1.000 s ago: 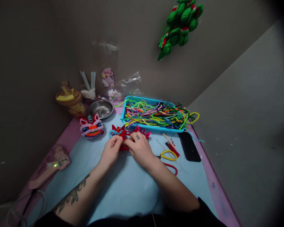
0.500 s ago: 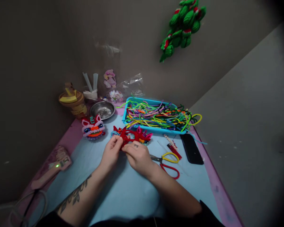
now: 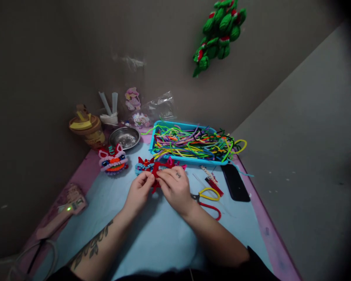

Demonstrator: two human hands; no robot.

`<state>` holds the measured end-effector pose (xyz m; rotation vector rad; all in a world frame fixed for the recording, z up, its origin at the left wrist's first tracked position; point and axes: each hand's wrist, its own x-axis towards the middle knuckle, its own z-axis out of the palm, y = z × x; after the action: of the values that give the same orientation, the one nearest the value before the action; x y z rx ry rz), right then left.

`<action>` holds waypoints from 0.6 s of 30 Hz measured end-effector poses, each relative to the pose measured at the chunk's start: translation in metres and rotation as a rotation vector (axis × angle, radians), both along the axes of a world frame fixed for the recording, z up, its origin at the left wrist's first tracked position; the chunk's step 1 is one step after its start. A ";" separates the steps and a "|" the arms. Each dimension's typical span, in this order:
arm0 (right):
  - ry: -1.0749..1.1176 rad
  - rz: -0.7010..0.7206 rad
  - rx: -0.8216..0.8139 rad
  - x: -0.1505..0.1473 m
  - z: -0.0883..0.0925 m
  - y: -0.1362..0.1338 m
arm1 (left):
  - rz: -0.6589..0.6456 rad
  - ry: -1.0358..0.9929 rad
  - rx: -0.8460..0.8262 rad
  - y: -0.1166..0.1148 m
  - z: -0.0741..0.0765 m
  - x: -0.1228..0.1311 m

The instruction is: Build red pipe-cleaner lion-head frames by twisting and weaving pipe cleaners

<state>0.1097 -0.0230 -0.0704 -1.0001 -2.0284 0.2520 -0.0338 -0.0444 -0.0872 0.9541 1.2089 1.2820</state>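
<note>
Between both hands is a red pipe-cleaner piece, bent into a loop and partly covered by fingers. My left hand pinches its left side with thumb and forefinger. My right hand grips it from the other side, fingers bent over it. Just behind lies a blue-and-red lion head made of pipe cleaners; a pink-and-red one is mostly hidden by my right hand. Farther left sits a finished-looking red, pink and orange lion head. Scissors with yellow and red handles lie beside my right wrist.
A blue tray heaped with coloured pipe cleaners stands at the back. A metal bowl holds small bits. A pink glue gun with a cord lies left, a black phone right. Green knitted figures hang on the wall.
My right hand has turned and risen slightly, its fingers now higher over the red piece. The red piece has shifted in my grip, and the blue lion head shows more.
</note>
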 end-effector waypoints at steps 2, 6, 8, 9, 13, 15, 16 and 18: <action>-0.006 0.003 -0.013 0.000 0.001 0.000 | 0.001 0.009 0.012 0.000 0.000 -0.001; 0.011 0.009 -0.091 -0.001 0.007 0.001 | -0.011 0.055 0.042 0.001 0.001 -0.003; 0.014 0.017 -0.133 0.000 0.010 0.003 | -0.008 0.076 0.041 0.001 0.001 -0.004; 0.010 0.028 -0.146 0.002 0.011 0.004 | -0.004 0.079 0.035 0.002 0.000 -0.005; -0.033 0.081 -0.143 0.006 0.015 0.006 | 0.043 0.057 0.006 0.004 -0.001 -0.007; -0.104 0.110 -0.123 0.007 0.016 0.005 | 0.072 0.031 -0.005 0.004 -0.001 -0.007; -0.150 0.131 -0.107 0.006 0.017 0.004 | 0.080 0.021 -0.008 0.005 0.000 -0.006; -0.224 0.164 -0.056 0.004 0.016 0.002 | 0.090 0.017 -0.004 0.004 0.002 -0.005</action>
<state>0.1138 -0.0213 -0.0549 -0.9316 -2.3229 0.2963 -0.0393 -0.0401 -0.0854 0.9177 1.2793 1.3443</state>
